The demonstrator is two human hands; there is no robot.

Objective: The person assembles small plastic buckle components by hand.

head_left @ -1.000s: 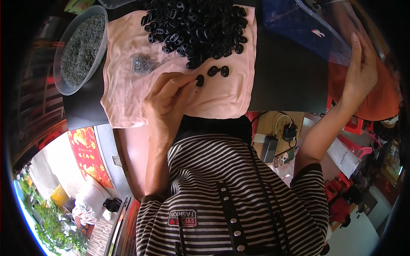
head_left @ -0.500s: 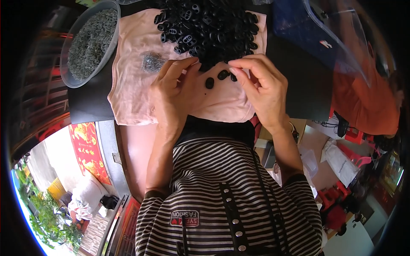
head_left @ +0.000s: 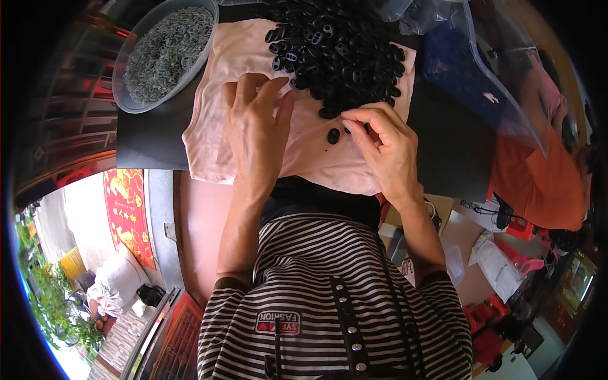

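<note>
Pinched fingers beside a loose heap: a slip is the main risk

From my remote seat I watch one black oval piece (head_left: pixel 334 136) lying on the pink cloth (head_left: pixel 206 149), just beside a second oval piece (head_left: pixel 348 130) that the right hand (head_left: pixel 389 142) partly covers. The right grip is narrow, thumb and forefinger nearly meeting over that second piece; I cannot tell whether it is held. If only its rounded edge is caught, I judge it could squirt sideways and knock its neighbour.

The left hand (head_left: pixel 256 126) curls low over the cloth, thumb and forefinger slightly parted; whether anything sits between them I cannot tell. Something tiny there could drop unnoticed among the folds.

Beyond the fingertips, the heap of black pieces (head_left: pixel 342 57) is piled loosely, so a brushed knuckle could start a slide onto the two. The right wrist crosses the cloth's near edge, and a snag might drag everything along.

Farther left on the dark worktop (head_left: pixel 149 142), the clear tub (head_left: pixel 130 101) of small grey bits (head_left: pixel 168 57) looks tippable if an elbow swings wide.
</note>
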